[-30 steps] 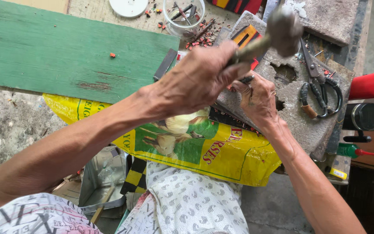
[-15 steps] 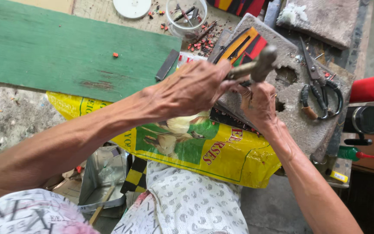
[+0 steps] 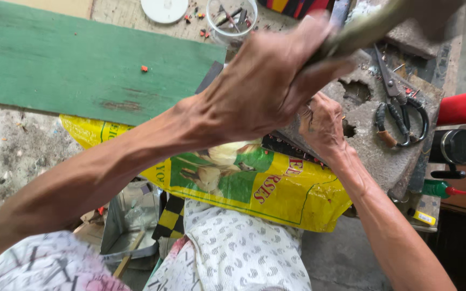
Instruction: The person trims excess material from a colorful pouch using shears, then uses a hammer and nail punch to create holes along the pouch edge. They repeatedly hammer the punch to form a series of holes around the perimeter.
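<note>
While the left hand point(image 3: 276, 81) is closing in a fist around a blurred hammer handle point(image 3: 362, 29), raised high and close to the camera, the right hand point(image 3: 322, 126) is lying just below it on the near edge of a grey stone block point(image 3: 373, 145), its fingers curled down against the stone; whatever they are pinching there is hidden, so I cannot tell. The hammer's head is running out of the top of the picture.

Taking the stone block as the landmark: one pair of scissors point(image 3: 400, 110) is resting on its top, to the right of the right hand. One clear plastic cup point(image 3: 232, 19) holding small bits and one white lid point(image 3: 164, 9) are sitting beyond the block's far left corner. One green board point(image 3: 82, 67) is stretching away to the block's left, with one small red scrap point(image 3: 144, 68) lying on it. One yellow and green printed sack point(image 3: 254, 183) is hanging over the edge just in front of the block, under both forearms. To the block's right, one red cylinder point(image 3: 465, 105), one black round cap point(image 3: 457, 146) and one small green bottle with a red tip point(image 3: 440, 188) are standing or lying on a wooden shelf.

The ground below is looking like rough, stained concrete point(image 3: 6, 145).
</note>
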